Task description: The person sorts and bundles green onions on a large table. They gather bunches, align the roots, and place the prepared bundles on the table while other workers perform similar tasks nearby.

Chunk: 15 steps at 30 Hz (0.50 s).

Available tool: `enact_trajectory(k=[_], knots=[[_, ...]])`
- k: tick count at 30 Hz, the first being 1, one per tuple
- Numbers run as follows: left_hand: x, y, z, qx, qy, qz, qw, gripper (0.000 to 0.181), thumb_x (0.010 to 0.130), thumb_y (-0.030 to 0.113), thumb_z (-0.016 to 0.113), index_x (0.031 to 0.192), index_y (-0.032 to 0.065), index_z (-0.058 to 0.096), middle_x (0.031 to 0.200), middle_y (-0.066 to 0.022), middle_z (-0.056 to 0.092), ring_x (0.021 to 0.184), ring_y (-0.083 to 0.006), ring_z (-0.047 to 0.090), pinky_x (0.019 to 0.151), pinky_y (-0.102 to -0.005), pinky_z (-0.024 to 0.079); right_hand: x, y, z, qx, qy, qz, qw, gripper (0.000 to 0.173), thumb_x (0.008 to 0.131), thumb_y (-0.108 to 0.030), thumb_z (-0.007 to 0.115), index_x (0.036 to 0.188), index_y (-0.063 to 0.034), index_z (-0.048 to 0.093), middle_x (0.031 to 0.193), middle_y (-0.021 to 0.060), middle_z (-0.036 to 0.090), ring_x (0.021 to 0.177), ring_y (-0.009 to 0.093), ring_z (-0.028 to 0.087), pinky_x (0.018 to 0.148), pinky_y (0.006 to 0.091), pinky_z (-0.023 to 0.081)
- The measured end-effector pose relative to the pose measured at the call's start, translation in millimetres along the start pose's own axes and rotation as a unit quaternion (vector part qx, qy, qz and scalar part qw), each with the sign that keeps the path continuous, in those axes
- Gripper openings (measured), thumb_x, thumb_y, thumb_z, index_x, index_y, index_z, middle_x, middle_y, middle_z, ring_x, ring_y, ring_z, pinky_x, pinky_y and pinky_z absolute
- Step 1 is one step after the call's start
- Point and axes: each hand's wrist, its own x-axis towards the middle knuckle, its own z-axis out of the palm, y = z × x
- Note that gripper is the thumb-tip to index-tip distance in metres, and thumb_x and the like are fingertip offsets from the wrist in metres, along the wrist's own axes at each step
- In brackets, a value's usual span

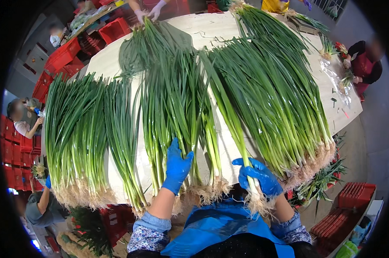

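Note:
Long green scallions with pale, rooted ends cover a whitish table [223, 135] before me. In a blue glove, my left hand [177, 164] rests on the stalks of the middle pile [168, 106], fingers pointing away and thumb apart. My right hand [257, 175], gloved in blue too, closes around the white lower stems of a few scallions [234, 129], whose roots hang below the fist. To its right lies a large pile [278, 113], roots towards the near right edge. Further left are a narrow bunch [121, 138] and a broad pile [76, 138].
Across the table a person's gloved hands [149, 12] hold scallions by the roots. One worker [364, 64] stands at the right edge; others are at the left. Red crates [63, 54] stand at the left, more [343, 213] at the lower right.

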Motion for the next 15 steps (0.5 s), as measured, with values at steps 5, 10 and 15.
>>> enact_trajectory(k=[5,10,15], knots=[[-26.3,23.1,23.5,-0.150,0.017,0.087,0.985,0.048,0.086,0.007,0.063,0.131,0.0055,0.045,0.100,-0.0047,0.056,0.087,-0.0121,0.055,0.081,-0.0290,0.047,-10.3,19.5,-2.8,-0.018,0.116,0.085,0.989,0.037,0.089,-0.018,0.061,0.120,0.0007,0.052,0.081,0.0053,0.059,0.071,0.013,0.059,0.059,0.0250,0.051],[-47.1,73.3,31.6,-0.407,-0.285,-0.096,0.863,0.052,0.095,0.032,0.051,0.138,0.0073,0.037,0.114,-0.0131,0.058,0.096,-0.0206,0.060,0.085,-0.0337,0.049,-15.8,49.8,-6.0,-0.065,0.055,0.028,0.996,0.033,0.090,-0.014,0.060,0.119,0.0003,0.052,0.090,0.0039,0.060,0.079,0.011,0.058,0.068,0.0243,0.049],[-63.7,84.0,47.7,-0.493,-0.314,-0.141,0.799,0.058,0.090,0.016,0.058,0.140,0.0045,0.031,0.110,-0.0146,0.059,0.094,-0.0222,0.061,0.081,-0.0348,0.051,-11.5,90.3,-1.0,-0.332,0.084,-0.087,0.936,0.037,0.086,-0.022,0.067,0.113,-0.0001,0.052,0.096,0.0084,0.061,0.086,0.015,0.059,0.076,0.0299,0.049]])
